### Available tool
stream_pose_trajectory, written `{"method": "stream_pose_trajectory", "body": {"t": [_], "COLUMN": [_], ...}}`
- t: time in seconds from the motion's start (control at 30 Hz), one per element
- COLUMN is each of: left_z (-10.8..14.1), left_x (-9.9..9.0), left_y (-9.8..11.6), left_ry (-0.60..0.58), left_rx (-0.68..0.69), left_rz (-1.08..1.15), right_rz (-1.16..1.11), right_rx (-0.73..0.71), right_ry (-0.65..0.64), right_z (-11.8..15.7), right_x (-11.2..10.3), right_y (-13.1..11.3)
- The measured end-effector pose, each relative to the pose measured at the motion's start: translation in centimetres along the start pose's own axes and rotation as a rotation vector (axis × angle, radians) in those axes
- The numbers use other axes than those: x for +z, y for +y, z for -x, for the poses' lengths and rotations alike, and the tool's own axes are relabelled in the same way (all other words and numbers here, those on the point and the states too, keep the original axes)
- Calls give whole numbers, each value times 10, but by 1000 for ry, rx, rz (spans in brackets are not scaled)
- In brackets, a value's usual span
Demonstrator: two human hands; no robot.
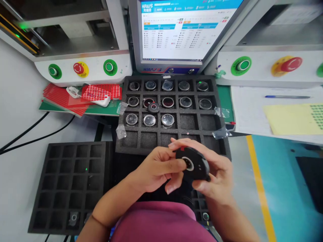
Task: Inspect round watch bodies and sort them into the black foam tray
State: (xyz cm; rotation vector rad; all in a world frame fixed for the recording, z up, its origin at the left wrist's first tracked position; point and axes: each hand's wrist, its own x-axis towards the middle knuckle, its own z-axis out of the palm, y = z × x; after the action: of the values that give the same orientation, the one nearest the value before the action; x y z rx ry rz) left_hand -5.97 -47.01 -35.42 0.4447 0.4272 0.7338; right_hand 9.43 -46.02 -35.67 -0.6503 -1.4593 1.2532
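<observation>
A round black smartwatch body (195, 166) is held up in front of my chest, its back turned toward me. A pale ring marks its middle, and a red tab sits at its upper edge. My right hand (218, 171) grips it by the rim from the right, thumb below and fingers over the top. From the left, my left hand (161, 168) reaches its back, with the thumb at the central ring and the other fingers curled in. Beyond the hands lies a black foam tray (188, 121) with several round watches in its upper rows. A smaller black round part (153, 107) rests across two watches there.
A second foam tray (68, 183) at lower left holds a small dark part (73, 218). Behind stand a monitor (176, 37) and machine panels with red stop buttons (78, 68). Red label sheets (67, 100) lie left; a pen (287, 96) and yellow paper (290, 117) lie right.
</observation>
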Motion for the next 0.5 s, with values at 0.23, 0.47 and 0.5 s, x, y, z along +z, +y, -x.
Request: {"method": "stream_pose_trajectory", "body": {"t": [0.23,0.47,0.5], "left_z": [-8,-19,-25], "left_x": [-7,-53,-62], "left_y": [-6,73,82], "left_ry": [35,577,595], "left_rx": [-167,460,487], "left_rz": [-5,-1824,-2011], "right_rz": [69,225,263], "right_rx": [85,68,79], "right_ry": [192,389,397], "right_z": [18,15,12], "right_x": [-12,-48,-52], "right_y": [10,13,13]}}
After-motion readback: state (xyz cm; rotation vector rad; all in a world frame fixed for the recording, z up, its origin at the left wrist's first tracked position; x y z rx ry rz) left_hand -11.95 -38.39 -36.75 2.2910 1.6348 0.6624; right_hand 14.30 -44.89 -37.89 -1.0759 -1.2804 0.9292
